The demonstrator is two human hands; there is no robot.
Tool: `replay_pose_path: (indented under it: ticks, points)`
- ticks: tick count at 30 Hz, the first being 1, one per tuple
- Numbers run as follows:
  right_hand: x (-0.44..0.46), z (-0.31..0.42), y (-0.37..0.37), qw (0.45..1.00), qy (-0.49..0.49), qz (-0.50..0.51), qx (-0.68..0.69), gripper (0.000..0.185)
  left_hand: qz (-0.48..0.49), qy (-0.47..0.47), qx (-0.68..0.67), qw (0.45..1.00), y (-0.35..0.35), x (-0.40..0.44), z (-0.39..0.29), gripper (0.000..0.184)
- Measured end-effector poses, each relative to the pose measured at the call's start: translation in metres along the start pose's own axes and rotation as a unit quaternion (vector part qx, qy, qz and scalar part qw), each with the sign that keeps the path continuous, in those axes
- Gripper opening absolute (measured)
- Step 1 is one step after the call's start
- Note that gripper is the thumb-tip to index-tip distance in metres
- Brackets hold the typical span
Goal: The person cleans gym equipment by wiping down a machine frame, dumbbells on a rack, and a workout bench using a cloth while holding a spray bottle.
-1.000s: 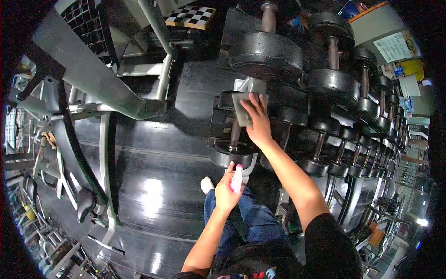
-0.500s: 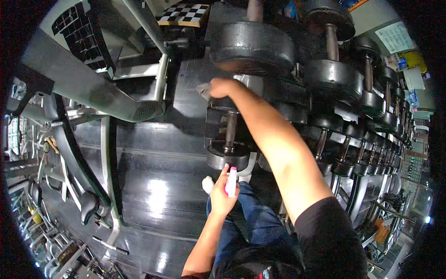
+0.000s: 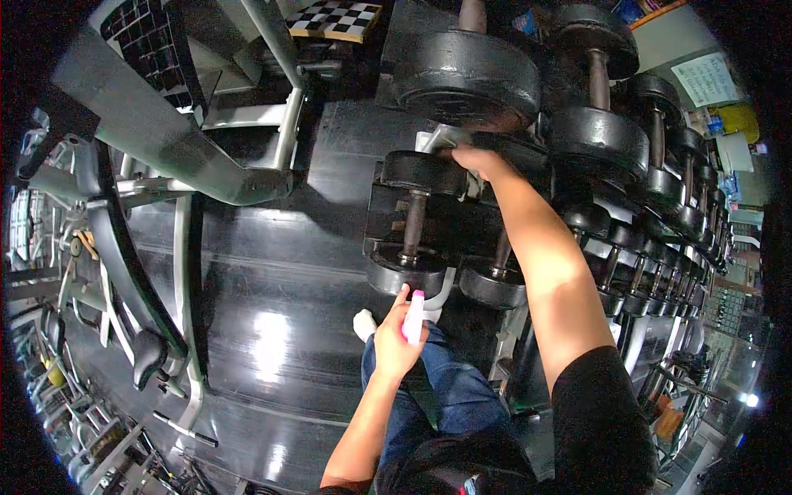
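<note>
My left hand (image 3: 396,346) is closed around a small white spray bottle with a pink top (image 3: 415,320), held upright in front of the lower shelf's nearest dumbbell (image 3: 414,223). One finger points forward beside the nozzle. My right arm stretches ahead, and my right hand (image 3: 483,162) is closed on a greyish cloth (image 3: 472,188), partly hidden by the hand and blurred. That hand is between the far head of the same dumbbell and a large upper dumbbell (image 3: 470,74), beside the pale metal rack frame (image 3: 445,136). Whether the cloth touches a dumbbell, I cannot tell.
More black dumbbells (image 3: 598,136) line the two-level rack to the right. A grey-framed exercise machine (image 3: 165,132) and a black padded bench (image 3: 124,256) stand on the left. A checkered board (image 3: 334,21) lies at the back. Dark shiny flooring (image 3: 272,272) runs between.
My right hand has moved right with the cloth, from left of the dumbbell's far head to its right side. My left hand stays nearly in place with the spray bottle.
</note>
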State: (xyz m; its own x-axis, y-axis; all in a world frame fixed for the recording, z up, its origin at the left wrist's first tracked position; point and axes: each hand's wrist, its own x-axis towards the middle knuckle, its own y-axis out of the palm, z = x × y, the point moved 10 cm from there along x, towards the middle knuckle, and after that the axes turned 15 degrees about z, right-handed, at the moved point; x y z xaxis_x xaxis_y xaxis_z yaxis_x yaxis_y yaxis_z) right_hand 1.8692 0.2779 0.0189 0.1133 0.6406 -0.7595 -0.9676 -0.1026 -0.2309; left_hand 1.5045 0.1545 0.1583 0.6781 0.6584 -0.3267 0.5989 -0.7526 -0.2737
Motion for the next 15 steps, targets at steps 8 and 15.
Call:
replay_pose_path:
  ticks: [8,15]
  points:
    - [0.016,0.138,0.081,0.954,-0.072,0.175,-0.233,0.064,-0.002,-0.015,-0.016,1.0,0.001,-0.001,0.003,0.022]
    - [0.004,0.191,0.153,0.818,-0.004,0.09,-0.568,0.046,-0.009,-0.012,-0.006,1.0,0.003,-0.001,0.004,0.021]
